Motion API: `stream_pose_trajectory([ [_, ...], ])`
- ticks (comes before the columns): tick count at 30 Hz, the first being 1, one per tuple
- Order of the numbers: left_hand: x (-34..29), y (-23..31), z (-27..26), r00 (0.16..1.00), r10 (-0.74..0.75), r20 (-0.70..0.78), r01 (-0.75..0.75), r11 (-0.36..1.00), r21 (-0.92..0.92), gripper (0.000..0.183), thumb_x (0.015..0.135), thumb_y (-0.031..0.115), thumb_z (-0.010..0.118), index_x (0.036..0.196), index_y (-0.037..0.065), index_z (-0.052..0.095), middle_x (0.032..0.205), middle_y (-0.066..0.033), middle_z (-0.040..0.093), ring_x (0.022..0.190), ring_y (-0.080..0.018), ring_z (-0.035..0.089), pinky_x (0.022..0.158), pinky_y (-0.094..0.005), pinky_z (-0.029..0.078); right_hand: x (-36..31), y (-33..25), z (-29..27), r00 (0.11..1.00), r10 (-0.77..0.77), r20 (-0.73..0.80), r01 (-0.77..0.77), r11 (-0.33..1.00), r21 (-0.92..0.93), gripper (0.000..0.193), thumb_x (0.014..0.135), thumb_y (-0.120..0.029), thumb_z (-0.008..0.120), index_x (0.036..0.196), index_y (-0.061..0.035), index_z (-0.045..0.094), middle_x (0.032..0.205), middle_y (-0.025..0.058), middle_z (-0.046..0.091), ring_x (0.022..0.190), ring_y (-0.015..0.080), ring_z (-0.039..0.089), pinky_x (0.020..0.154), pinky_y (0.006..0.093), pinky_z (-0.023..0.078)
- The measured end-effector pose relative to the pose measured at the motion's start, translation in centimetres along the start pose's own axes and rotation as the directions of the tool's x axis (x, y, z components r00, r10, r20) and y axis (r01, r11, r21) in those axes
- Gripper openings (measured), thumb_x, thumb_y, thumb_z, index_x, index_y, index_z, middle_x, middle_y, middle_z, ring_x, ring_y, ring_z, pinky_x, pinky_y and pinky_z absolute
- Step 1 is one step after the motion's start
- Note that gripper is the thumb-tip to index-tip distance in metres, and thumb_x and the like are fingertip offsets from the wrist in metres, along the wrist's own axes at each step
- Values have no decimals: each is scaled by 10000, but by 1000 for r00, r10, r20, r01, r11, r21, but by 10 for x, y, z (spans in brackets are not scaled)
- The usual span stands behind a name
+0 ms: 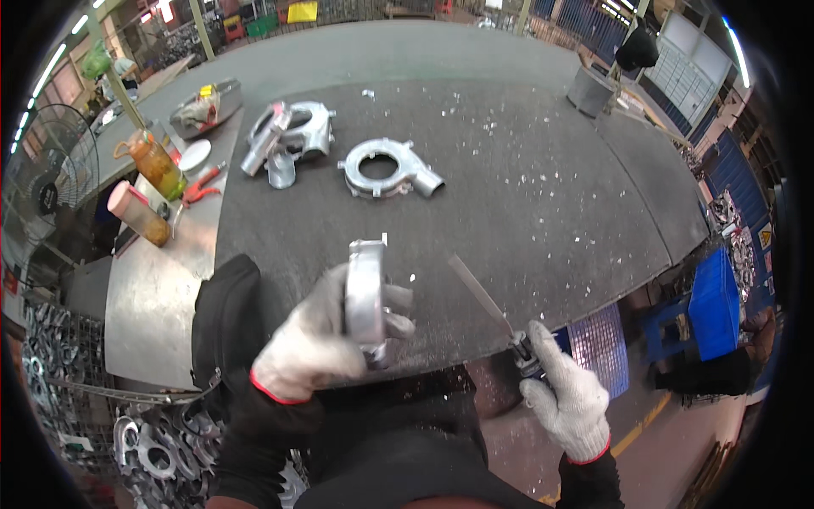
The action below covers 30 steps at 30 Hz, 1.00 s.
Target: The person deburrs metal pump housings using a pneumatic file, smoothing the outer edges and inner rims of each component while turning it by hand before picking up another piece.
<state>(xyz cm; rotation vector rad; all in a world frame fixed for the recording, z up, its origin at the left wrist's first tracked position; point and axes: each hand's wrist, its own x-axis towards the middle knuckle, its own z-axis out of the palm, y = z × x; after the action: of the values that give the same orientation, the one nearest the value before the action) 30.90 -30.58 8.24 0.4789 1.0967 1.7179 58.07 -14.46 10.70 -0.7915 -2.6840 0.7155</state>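
My left hand [309, 343], in a white glove with a red cuff, grips a silvery cast-metal housing [366, 293], turned edge-on above the near side of the dark table. My right hand [572, 399], gloved alike, is closed round the dark handle of a flat metal file [480, 291]. The file's blade points up and left toward the table, apart from the housing. Farther off lies a ring-shaped housing [409, 170] with a short spout. Left of it, similar housings [315, 140] sit close together. The fingers behind the held housing are partly hidden.
Metal chips are scattered over the dark tabletop [526, 229]. On the left stand an orange-lidded bottle [157, 165], a pink-lidded cup [140, 214] and a red-handled tool [202, 187]. A black bag [225, 318] lies by my left arm. Castings [161, 450] fill a wire cage at lower left.
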Motion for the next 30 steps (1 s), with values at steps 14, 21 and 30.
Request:
stream_pose_trajectory([
  [14,-19,12,-8,977,-211,14,185,883,432,368,881,183,832,1153,-19,686,1008,-18,693,899,-71,609,827,-256,510,33,-18,-18,900,-55,433,-70,961,268,664,995,-187,658,1602,-143,392,1147,120,730,888,227,749,844,312,601],
  [21,-22,11,-6,981,-194,-6,146,717,681,335,863,245,855,1049,-8,735,891,-21,713,838,-69,604,753,-267,488,38,-17,-14,849,-203,487,218,976,28,674,985,-397,664,1589,-222,421,913,108,732,746,262,736,627,354,585],
  [30,-22,25,-11,953,-296,62,175,706,686,393,761,225,934,1060,31,767,835,-4,718,778,-74,639,721,-277,517,39,-16,-11,860,-253,443,334,935,-115,687,882,-435,772,1510,-279,544,714,54,629,539,220,628,478,345,497],
])
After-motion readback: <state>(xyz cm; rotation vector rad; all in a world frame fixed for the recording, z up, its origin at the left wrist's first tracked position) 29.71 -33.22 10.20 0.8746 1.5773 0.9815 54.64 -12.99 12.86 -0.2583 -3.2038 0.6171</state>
